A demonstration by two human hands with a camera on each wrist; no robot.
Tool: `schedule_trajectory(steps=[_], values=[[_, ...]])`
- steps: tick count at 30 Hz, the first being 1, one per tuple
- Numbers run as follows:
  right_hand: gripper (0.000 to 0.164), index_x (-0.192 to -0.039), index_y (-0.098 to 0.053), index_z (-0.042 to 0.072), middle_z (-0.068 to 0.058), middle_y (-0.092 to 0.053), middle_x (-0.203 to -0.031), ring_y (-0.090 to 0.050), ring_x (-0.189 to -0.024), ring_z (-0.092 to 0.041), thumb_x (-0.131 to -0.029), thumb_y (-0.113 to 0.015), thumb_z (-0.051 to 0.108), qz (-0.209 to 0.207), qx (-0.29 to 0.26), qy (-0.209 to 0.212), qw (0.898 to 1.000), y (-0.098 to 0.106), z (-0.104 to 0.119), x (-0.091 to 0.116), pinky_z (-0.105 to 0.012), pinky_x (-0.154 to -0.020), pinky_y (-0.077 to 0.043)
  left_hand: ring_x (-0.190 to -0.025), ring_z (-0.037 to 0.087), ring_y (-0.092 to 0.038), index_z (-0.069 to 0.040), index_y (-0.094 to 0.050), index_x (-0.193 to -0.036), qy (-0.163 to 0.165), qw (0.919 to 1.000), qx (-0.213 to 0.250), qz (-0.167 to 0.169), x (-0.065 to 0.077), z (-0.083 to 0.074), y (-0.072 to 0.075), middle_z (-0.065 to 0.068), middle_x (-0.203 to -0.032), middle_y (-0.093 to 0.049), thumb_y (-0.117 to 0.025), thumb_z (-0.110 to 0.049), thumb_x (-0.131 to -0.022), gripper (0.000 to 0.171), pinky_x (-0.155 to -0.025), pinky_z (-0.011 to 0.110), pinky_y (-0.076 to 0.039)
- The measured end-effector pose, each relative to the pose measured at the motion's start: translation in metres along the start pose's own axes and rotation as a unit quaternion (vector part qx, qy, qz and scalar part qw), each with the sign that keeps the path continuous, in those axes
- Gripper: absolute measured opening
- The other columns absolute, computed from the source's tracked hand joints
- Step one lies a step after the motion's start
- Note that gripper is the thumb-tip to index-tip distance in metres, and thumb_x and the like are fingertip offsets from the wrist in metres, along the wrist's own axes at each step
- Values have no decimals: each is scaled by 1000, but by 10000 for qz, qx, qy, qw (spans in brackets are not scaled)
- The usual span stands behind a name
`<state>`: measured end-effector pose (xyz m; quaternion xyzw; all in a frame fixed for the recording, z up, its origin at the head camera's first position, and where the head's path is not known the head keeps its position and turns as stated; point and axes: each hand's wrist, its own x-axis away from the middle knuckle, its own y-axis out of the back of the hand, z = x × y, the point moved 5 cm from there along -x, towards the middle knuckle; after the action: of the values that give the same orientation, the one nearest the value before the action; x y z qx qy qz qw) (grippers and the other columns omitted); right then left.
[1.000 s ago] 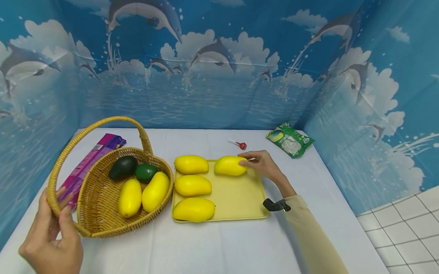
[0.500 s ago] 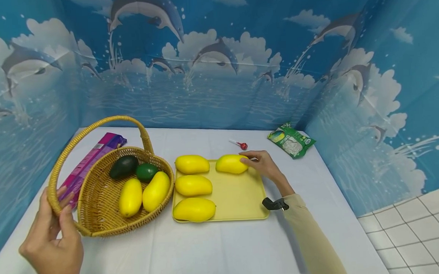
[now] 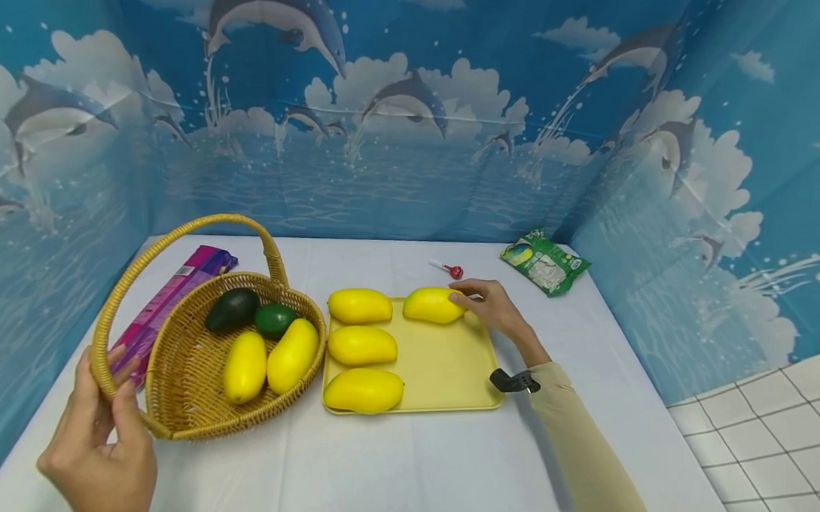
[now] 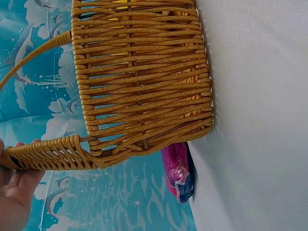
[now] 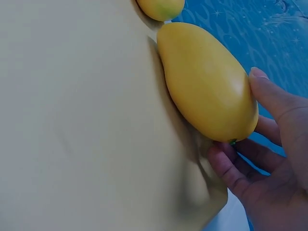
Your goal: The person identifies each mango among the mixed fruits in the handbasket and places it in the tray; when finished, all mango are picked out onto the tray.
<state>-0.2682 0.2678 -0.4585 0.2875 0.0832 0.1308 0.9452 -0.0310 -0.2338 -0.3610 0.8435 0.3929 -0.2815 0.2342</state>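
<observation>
In the head view my left hand (image 3: 101,447) holds the handle of a wicker basket (image 3: 185,429) by its lower near side. Two dark green avocados (image 3: 232,310) and two yellow mangoes (image 3: 245,367) lie in that basket. The left wrist view shows the basket's woven wall (image 4: 144,82) with my fingers around the handle. My right hand (image 3: 495,310) grips the stem end of a mango (image 3: 428,306) at the back of a yellow tray (image 3: 448,375). Thumb and fingers touch this mango (image 5: 207,82) in the right wrist view. Several mangoes (image 3: 362,346) line the tray's left side.
A pink and purple packet (image 3: 161,306) lies behind and left of the basket. Beyond the tray are a red lollipop (image 3: 455,272) and, to the right, a green packet (image 3: 546,262). A dolphin-print curtain (image 3: 380,174) encloses the white table (image 3: 390,468).
The mango at my right fingers has shifted slightly toward the tray's back edge. My left hand stays on the basket handle. The head view has shifted a little.
</observation>
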Motion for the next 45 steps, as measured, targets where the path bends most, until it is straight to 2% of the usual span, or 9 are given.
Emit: schedule_trajectory(steps=[10, 16, 21, 25, 29, 32, 36, 40, 45], values=[[42, -142, -65, -7, -27, -65, -143, -61, -133, -44, -106, -72, 12, -289, 118, 286, 9991, 14, 28, -5, -55, -109, -58, -120, -5, -68, -16, -65, -149, -32, 10000, 52, -38, -1, -4, 4, 21, -135, -72, -67, 6, -102, 52, -94, 7, -53], [47, -146, -64, -2, -23, -60, -151, -54, -143, -40, -100, -76, 2, -771, 68, 1517, 9854, 26, 105, -12, -52, -117, -53, -121, -4, -68, -18, -63, -150, -12, 10000, -77, -22, -3, -3, 5, 20, -135, -72, -67, 7, -102, 54, -94, 7, -53], [34, -135, -70, -4, -20, -70, -137, -67, -126, -35, -101, -72, -2, 342, -139, 2242, 9739, 0, 181, -20, -41, -102, -63, -122, -3, -67, -20, -63, -150, 9, 9999, -140, -28, -4, -1, 7, 19, -135, -73, -67, 7, -102, 56, -95, 7, -52], [21, -124, -75, -3, -15, -77, -122, -73, -113, -23, -105, -66, -1, 2226, -72, 2639, 9385, -52, 230, -31, -36, -102, -63, -124, -1, -67, -20, -64, -150, -43, 9999, -101, -56, -4, 2, 8, 20, -135, -72, -68, 7, -101, 55, -95, 7, -52], [20, -122, -77, 0, -11, -78, -118, -73, -110, -14, -109, -63, 6, 4016, 348, 2773, 8721, -114, 259, -40, -32, -103, -61, -125, 1, -67, -17, -64, -150, -109, 9999, 36, -63, -5, 4, 7, 20, -138, -70, -69, 7, -100, 55, -94, 6, -52], [25, -115, -78, -2, -15, -78, -107, -72, -97, -18, -112, -58, 12, 4814, 844, 2636, 8317, -155, 266, -48, -24, -94, -59, -125, 3, -67, -17, -64, -150, -102, 9999, 68, -48, -5, 6, 6, 18, -140, -70, -70, 9, -100, 57, -94, 6, -52], [45, -93, -77, 0, -8, -64, -74, -52, -66, -16, -116, -52, 28, 5392, 1729, 1739, 8057, -195, 260, -57, -21, -70, -44, -127, 4, -67, -19, -62, -152, -28, 10000, 27, 27, -5, 11, 2, 15, -142, -69, -71, 7, -100, 59, -93, 6, -52], [56, -85, -70, 0, 2, -36, -62, -25, -57, -10, -116, -47, 40, 5653, 2311, 1261, 7818, -219, 257, -58, -24, -64, -28, -127, 2, -66, -19, -62, -152, -46, 10000, 47, 58, -3, 14, 0, 14, -143, -68, -73, 5, -100, 58, -91, 5, -51], [42, -109, -82, 1, -3, -70, -81, -62, -75, -13, -116, -51, 28, 5384, 1734, 2026, 7994, -228, 285, -63, -18, -79, -51, -127, 1, -65, -19, -62, -151, -63, 10000, 69, 26, -4, 16, 3, 14, -143, -69, -73, 4, -100, 57, -89, 4, -50]])
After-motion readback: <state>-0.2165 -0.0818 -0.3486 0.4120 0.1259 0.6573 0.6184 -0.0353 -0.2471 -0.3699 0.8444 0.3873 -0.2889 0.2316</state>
